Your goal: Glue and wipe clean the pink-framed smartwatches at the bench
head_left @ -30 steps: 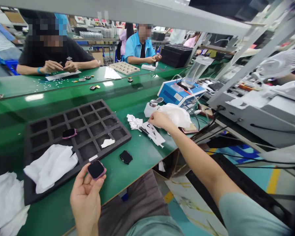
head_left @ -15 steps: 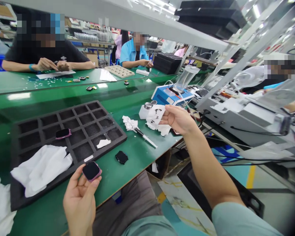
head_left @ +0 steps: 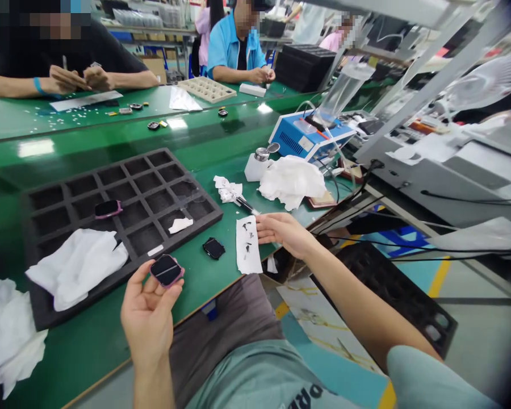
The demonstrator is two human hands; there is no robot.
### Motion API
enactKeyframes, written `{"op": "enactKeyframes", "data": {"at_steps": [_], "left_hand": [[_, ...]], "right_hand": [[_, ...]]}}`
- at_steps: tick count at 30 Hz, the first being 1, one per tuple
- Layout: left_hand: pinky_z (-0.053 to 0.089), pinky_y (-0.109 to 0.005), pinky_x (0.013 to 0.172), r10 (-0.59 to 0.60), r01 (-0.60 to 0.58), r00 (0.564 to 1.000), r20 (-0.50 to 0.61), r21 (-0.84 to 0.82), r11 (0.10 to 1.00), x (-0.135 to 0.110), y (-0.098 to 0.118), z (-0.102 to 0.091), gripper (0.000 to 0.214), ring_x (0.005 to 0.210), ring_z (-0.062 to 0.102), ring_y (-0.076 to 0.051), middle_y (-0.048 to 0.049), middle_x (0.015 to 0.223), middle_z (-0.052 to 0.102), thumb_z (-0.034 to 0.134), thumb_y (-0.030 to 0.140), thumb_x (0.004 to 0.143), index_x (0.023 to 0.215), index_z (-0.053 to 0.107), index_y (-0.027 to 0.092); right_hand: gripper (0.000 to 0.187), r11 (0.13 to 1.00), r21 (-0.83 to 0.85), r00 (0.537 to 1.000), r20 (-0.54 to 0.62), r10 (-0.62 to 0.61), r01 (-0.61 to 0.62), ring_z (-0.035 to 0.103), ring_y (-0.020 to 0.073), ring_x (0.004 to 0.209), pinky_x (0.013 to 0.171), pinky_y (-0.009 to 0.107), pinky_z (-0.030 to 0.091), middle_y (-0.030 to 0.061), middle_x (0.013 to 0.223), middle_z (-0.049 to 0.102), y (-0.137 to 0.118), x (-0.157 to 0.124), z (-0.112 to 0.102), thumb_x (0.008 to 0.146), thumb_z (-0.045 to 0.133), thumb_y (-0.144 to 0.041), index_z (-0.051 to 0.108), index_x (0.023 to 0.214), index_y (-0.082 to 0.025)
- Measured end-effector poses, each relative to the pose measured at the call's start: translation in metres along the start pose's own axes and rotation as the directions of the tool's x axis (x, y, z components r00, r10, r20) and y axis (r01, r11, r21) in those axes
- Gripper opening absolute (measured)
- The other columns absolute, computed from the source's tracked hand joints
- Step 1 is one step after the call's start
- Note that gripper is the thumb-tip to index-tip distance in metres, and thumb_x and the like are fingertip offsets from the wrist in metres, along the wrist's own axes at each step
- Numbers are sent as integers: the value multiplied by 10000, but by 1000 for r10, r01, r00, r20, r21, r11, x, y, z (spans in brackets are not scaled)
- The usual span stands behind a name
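Between thumb and fingers, my left hand (head_left: 151,312) grips a smartwatch case (head_left: 167,270) with a dark screen and a pink-purple frame, above the near table edge. My right hand (head_left: 283,233) pinches a white wipe (head_left: 247,245) marked with black smudges, beyond the front edge of the table. On the green table between the hands lies a black watch case (head_left: 213,248). Another pink-framed watch case (head_left: 108,209) rests in the black foam tray (head_left: 153,250), where a crumpled white cloth (head_left: 79,267) covers some compartments.
Behind my right hand stand a white pump bottle (head_left: 258,166), a heap of white wipes (head_left: 292,180) and a blue machine (head_left: 309,136). A syringe (head_left: 246,205) lies beside crumpled tissue. Two people work across the table. Grey equipment (head_left: 434,176) and cables stand at right.
My right hand has moved left and nearer to me with the smudged wipe, away from the wipe heap. The watch case in my left hand has shifted slightly right. The view has tilted downward.
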State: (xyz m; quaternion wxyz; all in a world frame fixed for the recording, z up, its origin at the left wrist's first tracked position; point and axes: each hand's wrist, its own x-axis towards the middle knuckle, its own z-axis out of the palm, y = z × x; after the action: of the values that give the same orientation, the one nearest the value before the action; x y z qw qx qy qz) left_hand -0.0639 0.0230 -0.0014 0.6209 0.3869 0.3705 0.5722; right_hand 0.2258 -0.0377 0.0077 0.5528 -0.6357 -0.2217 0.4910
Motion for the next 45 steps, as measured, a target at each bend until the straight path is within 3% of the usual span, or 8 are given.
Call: {"op": "enactKeyframes", "data": {"at_steps": [5, 13, 23, 32, 36, 39, 41, 45], "left_hand": [[659, -231, 706, 12, -12, 1000, -4, 31, 999, -1, -2, 2, 545, 809, 807, -190, -29, 920, 817, 948, 136, 603, 1080, 689, 192], [665, -259, 726, -33, 25, 998, 61, 125, 992, -1, -2, 1, 574, 835, 811, -215, -50, 954, 815, 950, 162, 618, 1115, 664, 192], [670, -300, 721, -227, 209, 960, 164, 117, 971, -8, -10, 16, 622, 828, 808, -233, -84, 982, 820, 948, 180, 619, 1161, 643, 185], [667, -327, 769, -284, 266, 942, 180, 118, 957, -12, -12, 15, 686, 845, 805, -227, -91, 998, 819, 928, 186, 650, 1263, 621, 189], [664, -335, 774, -334, 312, 911, 241, 127, 942, -16, -10, 12, 672, 857, 806, -240, -87, 964, 817, 920, 180, 657, 1276, 657, 188], [663, -354, 754, -359, 336, 888, 287, 126, 933, -19, -8, 8, 653, 831, 805, -252, -93, 956, 818, 927, 173, 651, 1252, 675, 195], [661, -354, 744, -365, 347, 878, 309, 113, 931, -21, -7, 4, 640, 821, 804, -256, -92, 948, 819, 930, 161, 644, 1232, 680, 200], [654, -330, 766, -354, 361, 865, 356, 50, 931, -24, -5, 0, 591, 827, 803, -236, -77, 940, 819, 923, 143, 664, 1201, 685, 210]], "right_hand": [[239, 920, -379, 968, -175, -181, 104, 664, 137, 614, 477, 214, 467, 56, 815, 773, 18, -30, -11, 811, 742, -358, 757, 951, -165], [251, 807, -584, 978, -102, -182, 89, 496, 126, 480, 462, 249, 310, -4, 506, 600, 35, -32, 5, 742, 727, -387, 648, 591, -203], [324, 980, 157, 930, -365, -56, 120, 655, 172, 672, 633, 295, 560, 19, 751, 722, 72, -73, 9, 728, 861, -488, 683, 744, -218], [232, 891, 438, 969, -140, 202, -122, 760, 199, 815, 761, 331, 646, 53, 965, 818, 90, -87, 18, 750, 895, -352, 766, 884, -215], [203, 928, 343, 960, -275, -49, 146, 738, 154, 809, 761, 280, 620, 18, 941, 790, 58, -81, 33, 798, 864, -360, 739, 894, -231], [157, 888, 56, 829, -389, -401, 456, 722, 157, 811, 785, 290, 601, 10, 878, 763, 36, -68, 60, 877, 796, -375, 717, 923, -248], [163, 843, -111, 777, -339, -530, 526, 710, 171, 749, 711, 295, 590, 21, 826, 756, 27, -61, 81, 891, 775, -389, 722, 948, -245], [171, 818, -177, 812, -124, -571, 548, 687, 170, 646, 601, 283, 566, 19, 756, 752, 22, -53, 110, 911, 737, -405, 724, 897, -235]]}}
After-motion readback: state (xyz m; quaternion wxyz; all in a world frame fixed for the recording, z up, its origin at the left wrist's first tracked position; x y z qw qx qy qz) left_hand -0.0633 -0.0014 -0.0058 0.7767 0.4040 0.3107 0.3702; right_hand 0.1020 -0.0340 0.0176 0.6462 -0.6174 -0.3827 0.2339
